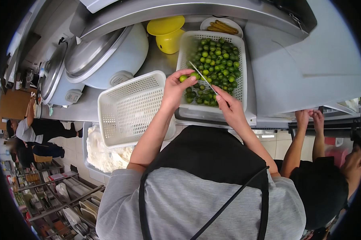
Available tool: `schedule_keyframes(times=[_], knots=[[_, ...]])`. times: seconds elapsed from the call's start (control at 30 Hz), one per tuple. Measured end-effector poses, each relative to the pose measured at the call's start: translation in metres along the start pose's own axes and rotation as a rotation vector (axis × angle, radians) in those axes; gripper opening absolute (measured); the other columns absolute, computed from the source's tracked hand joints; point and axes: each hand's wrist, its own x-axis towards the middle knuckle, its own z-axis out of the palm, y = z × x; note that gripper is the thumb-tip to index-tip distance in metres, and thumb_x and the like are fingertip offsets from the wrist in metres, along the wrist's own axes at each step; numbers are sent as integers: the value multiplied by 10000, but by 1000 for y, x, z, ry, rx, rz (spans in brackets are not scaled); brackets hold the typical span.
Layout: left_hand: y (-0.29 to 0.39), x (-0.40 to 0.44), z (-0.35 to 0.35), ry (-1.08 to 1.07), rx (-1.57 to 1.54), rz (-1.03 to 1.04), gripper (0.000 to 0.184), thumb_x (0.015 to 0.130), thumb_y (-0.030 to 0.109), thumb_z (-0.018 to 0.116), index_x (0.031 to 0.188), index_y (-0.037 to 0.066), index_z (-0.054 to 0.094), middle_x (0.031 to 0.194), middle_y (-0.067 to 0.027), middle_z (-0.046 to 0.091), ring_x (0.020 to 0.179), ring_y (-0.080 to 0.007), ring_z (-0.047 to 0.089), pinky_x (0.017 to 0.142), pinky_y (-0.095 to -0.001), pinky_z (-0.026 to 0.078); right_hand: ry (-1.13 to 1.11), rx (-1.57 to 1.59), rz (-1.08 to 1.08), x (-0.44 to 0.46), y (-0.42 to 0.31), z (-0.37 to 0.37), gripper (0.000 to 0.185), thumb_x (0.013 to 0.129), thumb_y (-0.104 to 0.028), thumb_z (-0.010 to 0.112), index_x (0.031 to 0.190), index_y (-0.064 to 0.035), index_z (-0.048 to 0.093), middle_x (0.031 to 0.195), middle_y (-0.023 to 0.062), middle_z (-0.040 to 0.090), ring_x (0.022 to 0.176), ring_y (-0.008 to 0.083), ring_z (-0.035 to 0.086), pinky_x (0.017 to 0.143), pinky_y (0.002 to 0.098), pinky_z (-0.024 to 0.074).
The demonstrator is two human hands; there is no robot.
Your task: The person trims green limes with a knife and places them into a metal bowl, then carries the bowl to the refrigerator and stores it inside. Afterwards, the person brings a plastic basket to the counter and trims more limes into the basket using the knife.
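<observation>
My left hand (175, 89) is closed around small green limes (183, 78), over the left edge of a white perforated basket (245, 76). In my right hand (229, 106) is a knife (199, 73), its thin blade slanting up and left beside the held fruit. Whether the blade touches a lime I cannot tell. Many more loose limes (218, 58) lie inside the basket beneath both hands. A second white perforated basket (129, 110) sits to the left of my left forearm, with its slotted floor showing.
Large rice cookers (120, 56) stand at left, near a yellow container (166, 36). Behind the limes is a plate of brown sticks (223, 27). A tub of white material (104, 154) sits below the counter. A co-worker's hands (309, 118) are at right; other people stand far left.
</observation>
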Motion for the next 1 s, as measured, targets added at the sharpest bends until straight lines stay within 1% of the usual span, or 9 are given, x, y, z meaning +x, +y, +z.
schedule_keyframes(times=[0.03, 0.13, 0.33, 0.4, 0.63, 0.73, 0.83, 0.9, 1.0], knots=[[3, -2, 1, -16, -4, -5, 230, 805, 11, 581, 1028, -34, 548, 980, -100, 589, 866, -159, 581, 823, -309, 480, -4, 1, -1, 2, 5, 0, 307, 893, -170, 479, 1167, -36, 518, 1090, 137, 589, 982, 173, 567, 833, 254, 411], [13, -6, 8, -47, -61, 17, 230, 806, 9, 579, 1029, -37, 546, 978, -99, 589, 867, -153, 578, 833, -312, 475, 32, 8, -21, 5, 19, -3, 331, 901, -169, 474, 1218, -78, 498, 677, -28, 450, 576, 53, 363, 529, 202, 346], [9, 0, 9, -28, -20, 14, 219, 809, -1, 570, 1021, -43, 542, 967, -96, 588, 870, -150, 576, 845, -325, 469, 69, -12, -136, -8, 3, -5, 315, 900, -168, 476, 1198, -75, 518, 681, -31, 450, 580, 53, 361, 528, 198, 340], [9, -1, 11, -49, -31, 20, 219, 808, -1, 571, 1021, -41, 542, 961, -94, 588, 869, -149, 575, 847, -323, 469, 11, -68, 118, -7, 0, -9, 299, 890, -168, 487, 1157, -40, 529, 1059, 147, 600, 926, 170, 582, 796, 254, 425], [6, 3, 12, 12, -100, 73, 258, 746, -25, 640, 994, -23, 567, 883, -62, 600, 818, -104, 562, 753, -215, 451, 87, -34, -35, -16, 0, -7, 297, 884, -162, 498, 1158, -53, 532, 978, 157, 613, 826, 195, 593, 720, 263, 443], [1, 7, 9, 57, -73, 104, 257, 734, -31, 651, 977, -21, 567, 852, -43, 590, 779, -90, 553, 727, -199, 443, 104, -119, -248, -20, 6, -2, 309, 896, -150, 479, 1186, -49, 518, 829, 44, 590, 651, 102, 447, 626, 241, 401], [1, 7, 9, 67, -42, 90, 248, 736, -20, 655, 967, -20, 566, 822, -26, 577, 740, -81, 544, 693, -191, 443, 75, -130, -127, -21, -1, -4, 306, 889, -139, 486, 1180, -51, 521, 954, 99, 620, 726, 137, 515, 694, 259, 419], [4, 6, 11, 59, -27, 101, 244, 738, -18, 655, 966, -21, 566, 821, -26, 577, 738, -78, 545, 678, -190, 443, 117, -206, -162, -16, -3, -3, 285, 874, -165, 503, 1144, -87, 549, 770, 129, 579, 593, 202, 499, 579, 299, 414], [3, 1, 13, 23, 64, 80, 228, 750, -9, 646, 962, -26, 564, 838, -39, 583, 754, -88, 557, 681, -198, 456, 150, -226, -175, -7, -4, 1, 286, 869, -177, 507, 1139, -92, 553, 701, 119, 536, 574, 216, 485, 564, 306, 404]])
